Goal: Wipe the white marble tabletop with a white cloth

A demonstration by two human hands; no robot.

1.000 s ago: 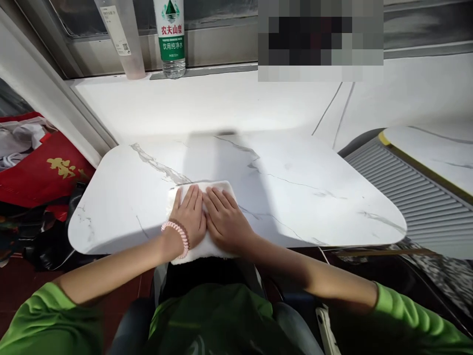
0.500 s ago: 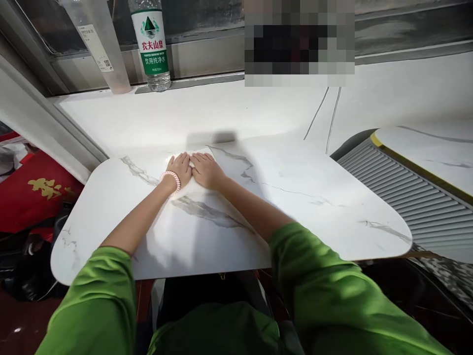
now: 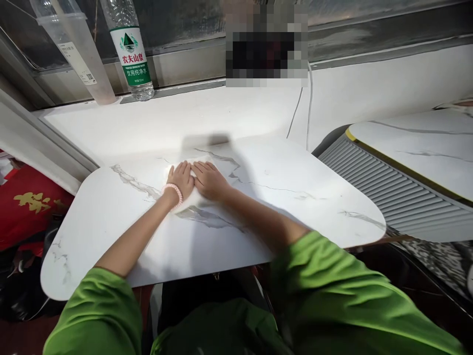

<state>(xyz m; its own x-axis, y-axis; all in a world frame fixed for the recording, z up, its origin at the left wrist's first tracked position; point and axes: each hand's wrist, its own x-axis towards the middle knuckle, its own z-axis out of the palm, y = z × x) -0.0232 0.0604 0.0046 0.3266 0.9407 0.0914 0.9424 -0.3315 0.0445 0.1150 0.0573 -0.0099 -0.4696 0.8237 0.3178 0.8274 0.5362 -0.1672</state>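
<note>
shifted from the near edge toward the wall (image 3: 254, 107) within a second, a white cloth (image 3: 193, 200) now lies on the surface (image 3: 92, 222) under a person's left hand (image 3: 183, 179) and right hand (image 3: 210, 182). fingers (image 3: 182, 168) lie outstretched and close together, resting on it, not gripping; the move leaves the cloth covering a patch farther from the person.

Left hand (image 3: 181, 179) and right hand (image 3: 210, 181) rest flat on white cloth (image 3: 191, 199) atop marbled table (image 3: 314, 217); bottle (image 3: 131, 56) and cup (image 3: 84, 52) stand behind table, red bag (image 3: 29, 219) left of it.
</note>
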